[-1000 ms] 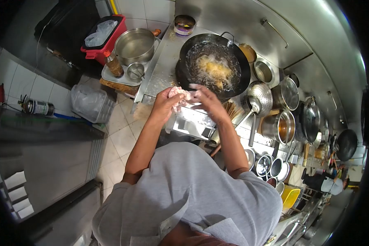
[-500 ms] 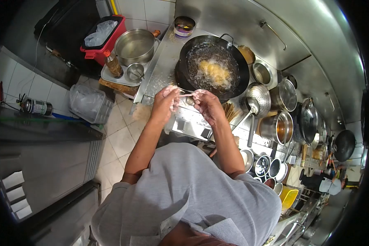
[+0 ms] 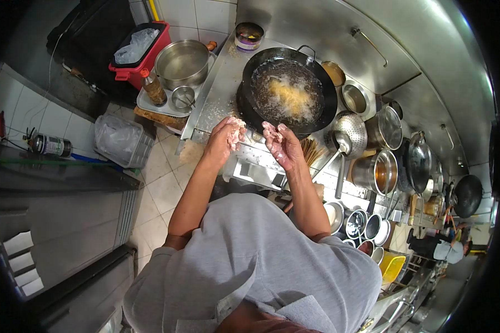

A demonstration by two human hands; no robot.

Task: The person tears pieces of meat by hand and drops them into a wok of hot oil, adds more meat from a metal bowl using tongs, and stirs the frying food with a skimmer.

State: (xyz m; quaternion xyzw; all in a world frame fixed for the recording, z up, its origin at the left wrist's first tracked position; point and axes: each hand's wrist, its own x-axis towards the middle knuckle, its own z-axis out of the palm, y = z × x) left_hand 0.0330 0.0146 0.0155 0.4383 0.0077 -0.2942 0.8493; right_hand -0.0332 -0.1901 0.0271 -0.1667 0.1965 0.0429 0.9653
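Note:
Both hands are smeared with pale, sticky batter and held apart at the near edge of a black wok (image 3: 251,114). My left hand (image 3: 226,137) has its fingers curled around a pale, lumpy patch. Whether this is a held piece or only coating cannot be made out. My right hand (image 3: 283,146) is open, palm turned inward, fingers and thumb apart. In the wok, golden food (image 3: 290,97) fries in bubbling dark oil, with steam blurring it.
A perforated ladle (image 3: 350,130) lies right of the wok beside several pots, one a steel pot (image 3: 366,172). To the left, a tray (image 3: 144,102) carries a bottle (image 3: 153,87) and a large steel pan (image 3: 183,62). A can (image 3: 249,38) stands behind. Another person (image 3: 449,251) is far right.
A pale, stretchy strip was held between both hands and no longer spans them. My hands have parted slightly, and my right hand's fingers have opened. More steam covers the frying food.

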